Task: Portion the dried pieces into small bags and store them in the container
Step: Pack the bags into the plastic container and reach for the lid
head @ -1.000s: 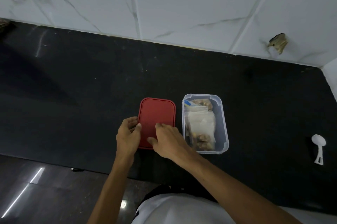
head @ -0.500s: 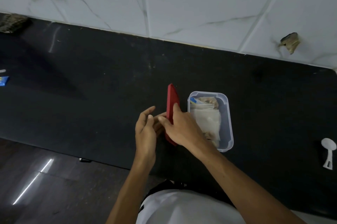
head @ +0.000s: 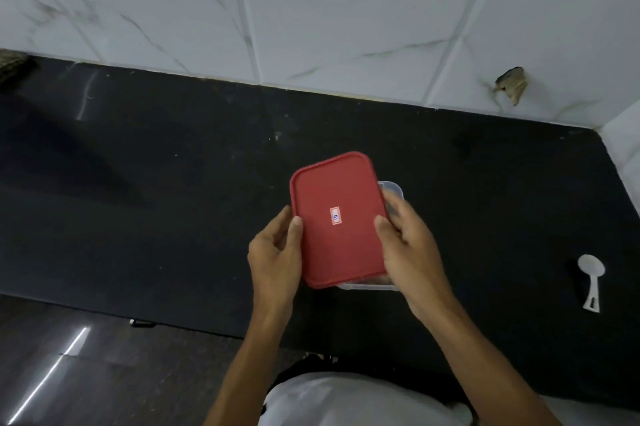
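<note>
The red lid (head: 341, 242), a rounded rectangle with a small sticker at its middle, lies face-up and slightly skewed over the clear container (head: 396, 188), hiding all but its far right corner and near edge. My left hand (head: 275, 252) and right hand (head: 408, 247) grip the lid's long sides.

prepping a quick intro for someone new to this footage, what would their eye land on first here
The red lid, gripped at its long edges by the left hand and the right hand, stands out mid-frame against the black countertop, covering most of the clear container, whose rim peeks out on the right. Far right lies a white scoop, and the white tiled wall has a broken hole.
</note>
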Available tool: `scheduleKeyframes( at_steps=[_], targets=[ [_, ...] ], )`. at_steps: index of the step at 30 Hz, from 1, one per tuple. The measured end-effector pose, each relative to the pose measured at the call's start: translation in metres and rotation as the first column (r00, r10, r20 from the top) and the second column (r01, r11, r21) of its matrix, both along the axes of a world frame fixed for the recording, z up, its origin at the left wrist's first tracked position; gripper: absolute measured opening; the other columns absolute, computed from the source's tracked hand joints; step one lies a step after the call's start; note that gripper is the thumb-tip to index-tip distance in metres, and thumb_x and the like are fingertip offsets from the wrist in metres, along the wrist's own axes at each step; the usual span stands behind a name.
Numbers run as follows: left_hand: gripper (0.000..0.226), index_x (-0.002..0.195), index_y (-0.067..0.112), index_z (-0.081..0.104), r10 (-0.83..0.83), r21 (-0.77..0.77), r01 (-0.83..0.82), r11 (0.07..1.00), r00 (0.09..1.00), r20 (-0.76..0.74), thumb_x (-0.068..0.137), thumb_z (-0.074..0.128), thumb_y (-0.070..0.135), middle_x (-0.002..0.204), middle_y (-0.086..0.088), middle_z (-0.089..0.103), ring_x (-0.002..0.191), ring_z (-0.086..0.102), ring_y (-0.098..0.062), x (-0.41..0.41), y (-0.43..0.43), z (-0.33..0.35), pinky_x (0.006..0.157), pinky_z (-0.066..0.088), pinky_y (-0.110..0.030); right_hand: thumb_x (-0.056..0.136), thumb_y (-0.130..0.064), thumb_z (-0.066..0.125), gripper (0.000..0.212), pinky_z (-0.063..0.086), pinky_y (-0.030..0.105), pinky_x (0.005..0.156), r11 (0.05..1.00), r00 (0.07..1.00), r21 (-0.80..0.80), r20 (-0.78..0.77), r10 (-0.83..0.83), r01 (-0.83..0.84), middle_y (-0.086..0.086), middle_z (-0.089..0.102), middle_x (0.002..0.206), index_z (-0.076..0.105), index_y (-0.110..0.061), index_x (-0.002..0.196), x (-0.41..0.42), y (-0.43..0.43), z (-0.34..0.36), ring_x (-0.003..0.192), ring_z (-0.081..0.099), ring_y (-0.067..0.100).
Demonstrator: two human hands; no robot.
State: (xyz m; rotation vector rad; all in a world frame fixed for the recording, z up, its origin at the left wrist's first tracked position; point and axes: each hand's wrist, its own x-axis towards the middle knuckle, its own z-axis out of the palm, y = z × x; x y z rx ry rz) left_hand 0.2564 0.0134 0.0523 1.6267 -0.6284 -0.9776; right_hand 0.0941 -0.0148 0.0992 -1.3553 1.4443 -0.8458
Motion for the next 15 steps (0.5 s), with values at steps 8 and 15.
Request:
scheduleKeyframes(
  at_steps=[8, 15],
  targets=[
    [0.042, 0.147, 0.016, 0.05, -0.165, 0.088, 0.143, 0.986, 0.93, 0.328, 0.105, 0.054, 0.02, 0.092, 0.017, 0.07, 0.071, 0.06, 0.007, -0.035, -0.016, -0.001, 0.064, 0.05, -0.006, 0.098, -0.038, 0.053, 0.052, 0.049, 0.021, 0.086, 0.988, 0.935, -0.113, -0.329, -0.133, 0.101, -0.019, 0.05, 0.109, 0.038, -0.031, 0.148, -0.029, 0.014, -0.033, 0.105, 0.055, 0.003],
    [0.044, 0.151, 0.019, 0.045, -0.254, 0.201, 0.175, 0.964, 0.834, 0.49, 0.107, 0.047, 0.016, 0.059, 0.003, 0.06, 0.046, 0.049, -0.006, -0.051, -0.018, -0.014, 0.049, 0.044, -0.014, 0.098, -0.033, 0.055, 0.049, 0.037, 0.021, 0.089, 0.986, 0.887, -0.068, -0.431, -0.167, 0.152, -0.003, 0.045, 0.133, 0.045, -0.026, 0.145, -0.044, 0.009, -0.05, 0.119, 0.038, 0.006]
  ],
)
